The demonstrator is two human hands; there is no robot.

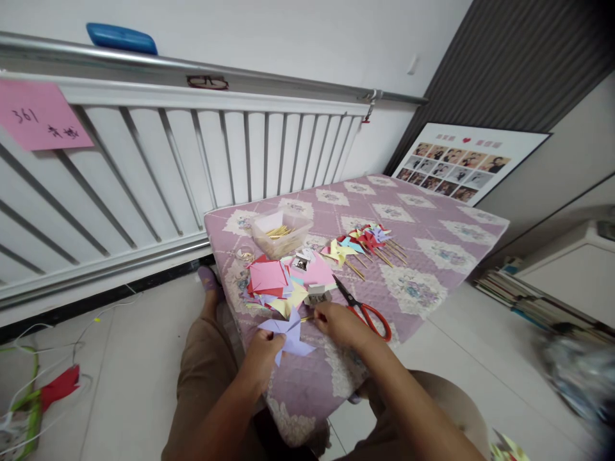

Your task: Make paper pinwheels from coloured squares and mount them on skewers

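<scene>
My left hand (265, 353) pinches a lavender paper pinwheel (291, 333) over the near end of the table. To its right, my right hand (334, 321) is closed on a thin wooden stick (307, 318), whose tip points toward the pinwheel; I cannot tell whether the two are joined. Just beyond my right hand sits a small open box (318, 295). Red-handled scissors (364, 310) lie beside that hand, blades pointing away. A pile of cut paper squares (268, 276), pink on top, lies beyond the pinwheel. Another small box (300, 262) with shiny bits rests on pink paper.
A clear plastic tub (281, 234) of sticks stands near the radiator (269, 153). Several finished pinwheels (368, 242) on sticks lie at the middle of the cloth-covered table (408, 282). A photo board (471, 163) leans at the far end. Books (542, 301) are stacked at right.
</scene>
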